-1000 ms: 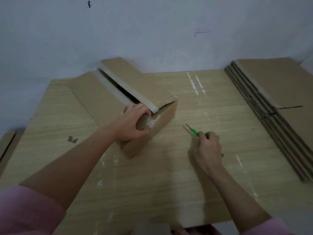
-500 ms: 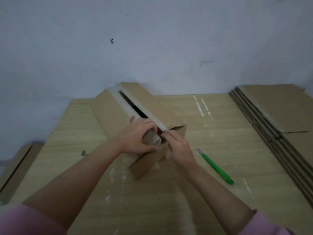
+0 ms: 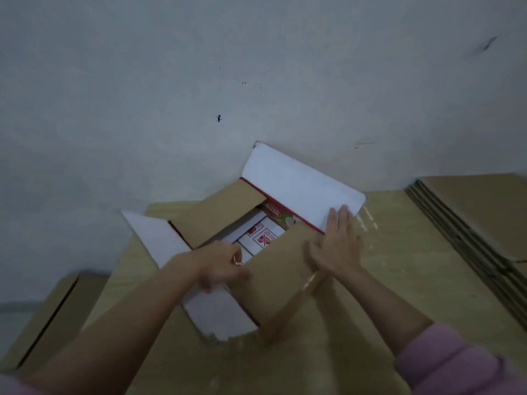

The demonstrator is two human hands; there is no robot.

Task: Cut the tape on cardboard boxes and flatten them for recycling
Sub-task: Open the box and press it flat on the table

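Observation:
A cardboard box [image 3: 273,283] lies on the wooden table [image 3: 356,323] with its flaps spread wide, showing white insides with red print. My left hand [image 3: 219,266] grips the edge of a near flap, fingers curled over it. My right hand [image 3: 336,246] lies flat with straight fingers against the right side flap, at the base of the far white flap [image 3: 302,186]. The green cutter is out of sight.
A stack of flattened boxes [image 3: 479,223] lies at the right of the table. Another brown box [image 3: 54,317] stands below the table's left edge. A pale wall rises just behind the box.
The box flaps were together half a second ago and now stand spread open. Both hands moved from the taped end onto the flaps. The camera tilted up and the green cutter left the view.

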